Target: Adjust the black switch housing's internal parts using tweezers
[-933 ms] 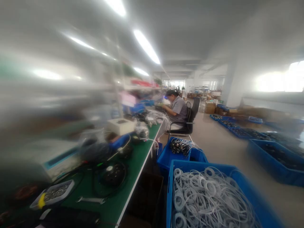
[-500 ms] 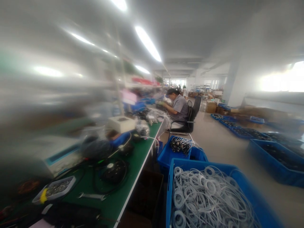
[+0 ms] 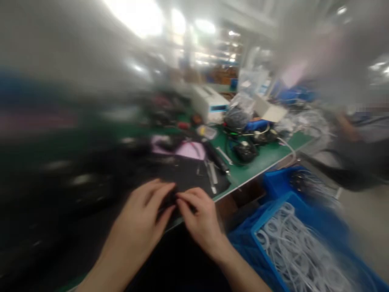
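The left hand and right hand gripped a dark part between them, fingertip handling seemingly needing steadiness next.

Your left hand and right hand meet before you, a small part between them. Beyond lies a mat on the bench; past it, a wrench. An instrument box stands further back. To your right, a crate holds coiled tubing.
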A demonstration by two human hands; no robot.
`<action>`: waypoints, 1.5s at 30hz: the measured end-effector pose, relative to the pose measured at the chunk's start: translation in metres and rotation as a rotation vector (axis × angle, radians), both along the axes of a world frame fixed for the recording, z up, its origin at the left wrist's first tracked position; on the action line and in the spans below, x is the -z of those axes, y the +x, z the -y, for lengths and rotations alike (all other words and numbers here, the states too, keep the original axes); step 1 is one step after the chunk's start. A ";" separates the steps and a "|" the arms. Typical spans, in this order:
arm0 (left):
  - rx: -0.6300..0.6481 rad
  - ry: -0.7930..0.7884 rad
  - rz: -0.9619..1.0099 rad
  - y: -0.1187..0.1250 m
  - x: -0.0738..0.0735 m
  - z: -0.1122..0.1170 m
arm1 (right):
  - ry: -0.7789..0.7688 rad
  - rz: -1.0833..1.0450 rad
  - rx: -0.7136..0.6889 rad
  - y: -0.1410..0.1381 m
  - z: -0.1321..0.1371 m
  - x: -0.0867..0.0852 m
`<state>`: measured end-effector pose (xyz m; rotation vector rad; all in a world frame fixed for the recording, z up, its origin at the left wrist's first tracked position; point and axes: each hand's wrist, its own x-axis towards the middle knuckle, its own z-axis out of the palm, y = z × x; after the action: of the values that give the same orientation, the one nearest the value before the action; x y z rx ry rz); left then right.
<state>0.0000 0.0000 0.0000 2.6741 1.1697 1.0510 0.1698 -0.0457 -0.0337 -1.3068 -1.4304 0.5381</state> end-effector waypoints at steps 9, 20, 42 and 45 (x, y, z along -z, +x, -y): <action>-0.077 -0.136 -0.239 0.003 -0.026 0.006 | -0.027 -0.047 -0.138 0.022 -0.014 0.005; 0.015 -0.168 -0.290 0.000 -0.026 -0.005 | -0.081 -0.015 -0.123 0.021 -0.010 -0.001; -0.005 -0.136 -0.090 -0.005 -0.023 -0.005 | -0.053 -0.042 -0.133 0.017 -0.009 -0.005; -0.123 -0.263 0.245 -0.007 -0.012 -0.001 | 0.002 0.000 -0.100 0.017 -0.011 -0.013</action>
<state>-0.0073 0.0014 0.0124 2.2301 1.3304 1.1153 0.1868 -0.0344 -0.0211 -1.2381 -1.5021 0.6026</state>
